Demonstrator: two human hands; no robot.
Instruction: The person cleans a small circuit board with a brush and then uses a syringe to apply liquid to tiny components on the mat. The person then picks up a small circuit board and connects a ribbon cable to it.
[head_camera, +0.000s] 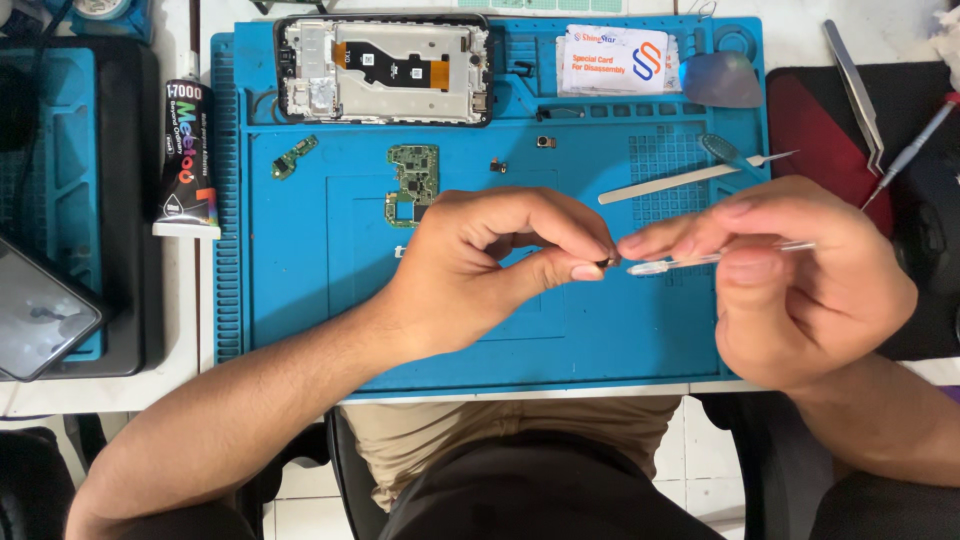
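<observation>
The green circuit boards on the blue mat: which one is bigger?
The green board beside the left hand, mid-mat; the small board lies far left.

There were two hands (470, 265) (800, 280), one blue mat (300, 290), one opened phone frame (383, 70), two green circuit boards (413, 183) (293, 157), one glue tube (187, 155), one card pack (614, 60).

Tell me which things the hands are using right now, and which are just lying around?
In use:
- left hand pinching a tiny dark part
- right hand holding a thin clear-handled tool against it

Lying about:
- opened phone frame
- green circuit board
- small green board
- glue tube
- metal tweezers
- flat metal pry stick
- card pack
- blue mat
</observation>
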